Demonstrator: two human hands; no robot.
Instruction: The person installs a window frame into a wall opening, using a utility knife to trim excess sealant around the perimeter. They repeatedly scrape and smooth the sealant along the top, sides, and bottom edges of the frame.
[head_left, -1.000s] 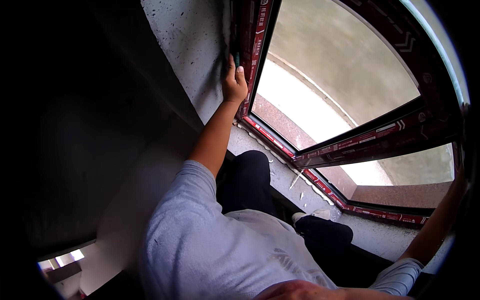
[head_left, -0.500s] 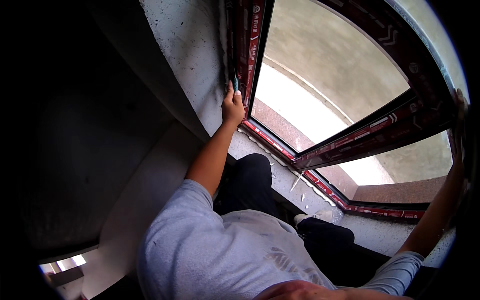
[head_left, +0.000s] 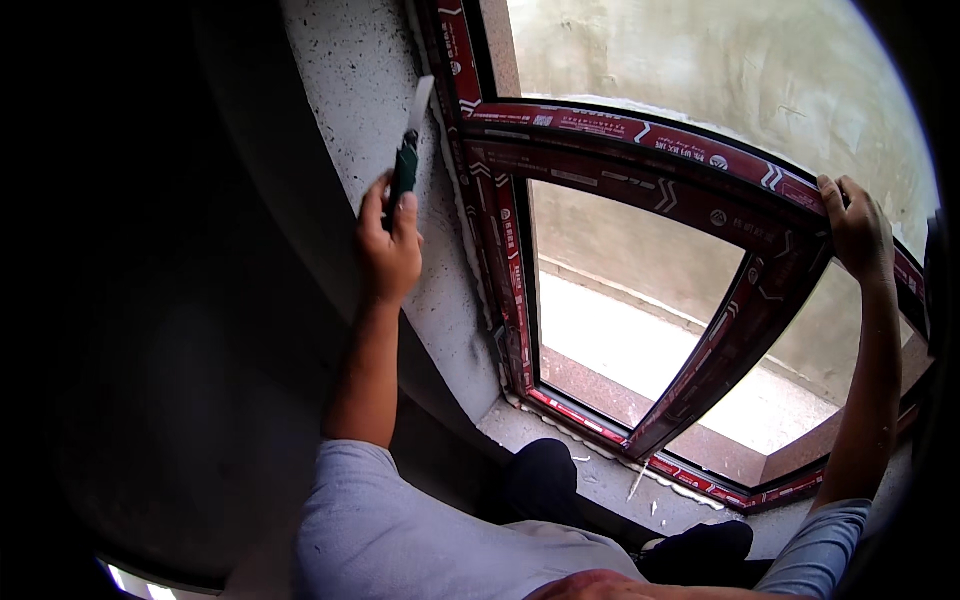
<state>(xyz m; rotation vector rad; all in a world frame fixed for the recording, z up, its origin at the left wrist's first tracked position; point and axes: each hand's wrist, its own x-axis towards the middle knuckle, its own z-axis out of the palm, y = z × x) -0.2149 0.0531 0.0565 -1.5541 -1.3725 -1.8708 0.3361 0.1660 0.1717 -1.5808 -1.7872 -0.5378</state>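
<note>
My left hand (head_left: 388,250) is closed round the dark green handle of a knife (head_left: 407,165). Its long pale blade points up beside the foam-filled joint between the speckled wall and the window frame (head_left: 590,122), apart from the frame's edge. Dark red printed film covers the frame. At the right, my right hand (head_left: 862,232) grips the horizontal bar of the frame, with its fingers hooked over the top edge. The knife's lower handle is hidden in my left palm.
A pale speckled wall (head_left: 350,90) flanks the window on the left. Foam scraps (head_left: 640,485) lie on the sill below, close to my knees (head_left: 540,475). Window glass (head_left: 630,270) fills the openings, with a pale wall beyond. The far left is dark.
My left hand has drawn the knife out of the joint and raised it, so its blade now shows. The view has shifted upward, and my right hand now shows gripping the bar.
</note>
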